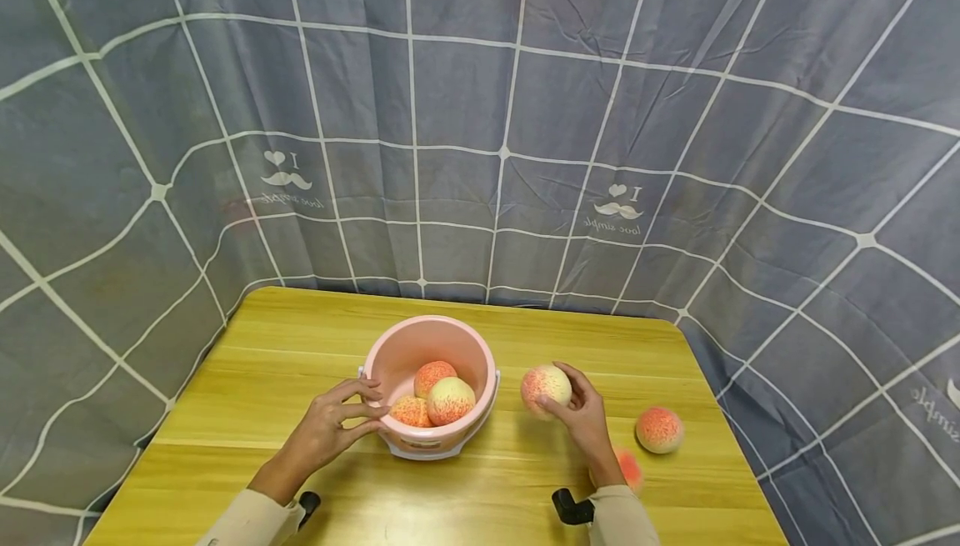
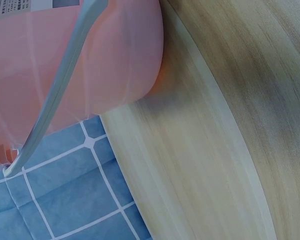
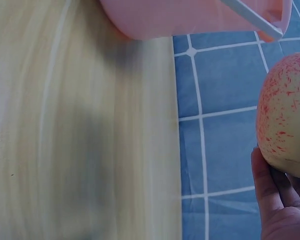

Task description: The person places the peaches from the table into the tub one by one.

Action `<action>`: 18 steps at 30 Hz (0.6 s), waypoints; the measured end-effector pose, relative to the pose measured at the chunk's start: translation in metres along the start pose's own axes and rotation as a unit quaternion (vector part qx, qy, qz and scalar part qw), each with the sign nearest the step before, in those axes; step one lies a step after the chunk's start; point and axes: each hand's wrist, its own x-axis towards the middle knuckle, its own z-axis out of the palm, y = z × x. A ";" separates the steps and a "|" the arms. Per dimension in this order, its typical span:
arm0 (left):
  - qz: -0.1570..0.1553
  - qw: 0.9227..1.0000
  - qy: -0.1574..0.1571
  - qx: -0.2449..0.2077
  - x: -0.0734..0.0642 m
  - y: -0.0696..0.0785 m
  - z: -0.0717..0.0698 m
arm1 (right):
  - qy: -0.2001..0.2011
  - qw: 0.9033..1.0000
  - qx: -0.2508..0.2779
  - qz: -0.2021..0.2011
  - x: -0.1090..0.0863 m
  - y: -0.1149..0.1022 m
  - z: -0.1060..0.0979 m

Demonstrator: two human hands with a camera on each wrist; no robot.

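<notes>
Holding a pale, red-flecked peach [image 1: 544, 389] in the right hand [image 1: 588, 419], lifted just right of the pink bucket [image 1: 397, 350], with thumb on the near side and fingers round the far side, spread only as wide as the fruit. Bracing the bucket's left rim with the left hand [image 1: 330, 423], apparently bending fingers at the edge; cannot tell how firmly. Counting three peaches [image 1: 452, 400] inside, bunched toward the near side, and two more to the right on the table [image 1: 262, 379]: a loose peach [image 1: 660, 430] in full sight and a half-hidden peach [image 1: 628, 469] behind the right hand's wrist.

Probably best to raise the held fruit clear of the right rim before swinging left, pinch lightly, and aim for the barer far part of the bucket floor rather than the top of the pile. Lower nearly to contact, then part thumb and fingers gently to avoid a bounce. Press evenly on the left rim to prevent tipping, leave the handle [image 2: 62, 90] hanging on the near side, and steer clear of the half-hidden peach
</notes>
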 end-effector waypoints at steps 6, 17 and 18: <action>0.004 1.000 0.003 -0.003 0.000 0.000 0.001 | -0.009 1.000 -0.003 -0.008 0.006 -0.007 0.005; -0.005 1.000 -0.001 -0.003 0.000 0.001 0.000 | -0.024 0.999 0.012 -0.039 0.018 -0.018 0.013; -0.005 1.000 -0.001 -0.002 0.000 0.001 0.000 | -0.025 0.999 0.012 -0.039 0.019 -0.019 0.013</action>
